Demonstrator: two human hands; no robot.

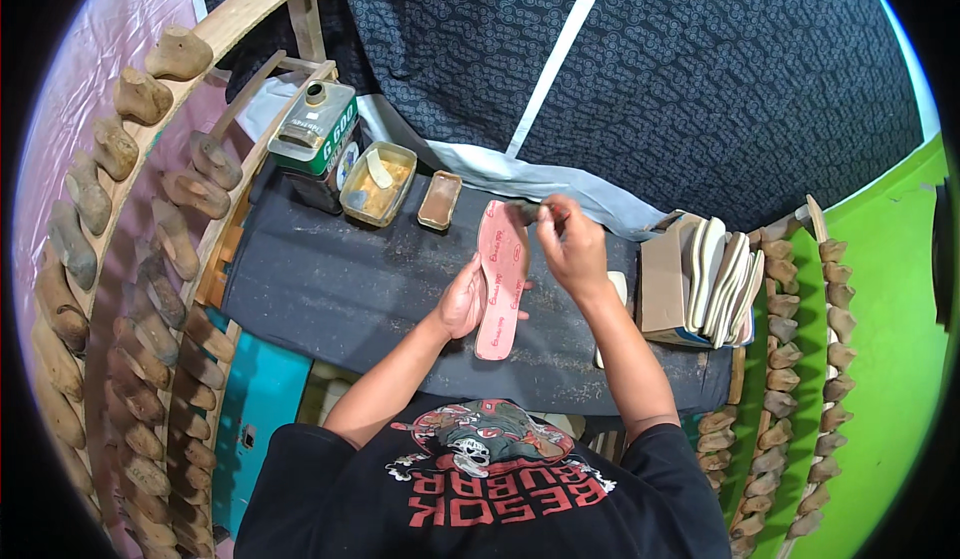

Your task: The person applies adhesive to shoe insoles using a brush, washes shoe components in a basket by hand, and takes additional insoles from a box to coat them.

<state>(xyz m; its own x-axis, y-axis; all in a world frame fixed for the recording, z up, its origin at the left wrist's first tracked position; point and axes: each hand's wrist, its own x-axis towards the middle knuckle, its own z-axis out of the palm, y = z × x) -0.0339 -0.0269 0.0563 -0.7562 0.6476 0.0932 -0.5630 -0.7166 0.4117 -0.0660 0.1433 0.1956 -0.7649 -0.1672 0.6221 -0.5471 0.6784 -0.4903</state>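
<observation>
We observe the left hand (pixel 463 301) gripping a pink insole (pixel 497 294) by its middle, thumb at the left edge, fingertips showing past the right. We find the insole above the dark table (pixel 300 269), its long side running away from the body, red-printed face visible. We record the right hand (pixel 575 249) with fingers pinched on a small dark object (pixel 523 213) at the insole's far end; we cannot tell its kind. Left of the insole we note a small brown box (pixel 434 223), then a tub (pixel 372 215) containing a pale strip (pixel 379 170), then a green-and-dark metal can (pixel 316 144). To the right we log a cardboard box (pixel 663 274) beside stacked pale insoles (pixel 722 279).
</observation>
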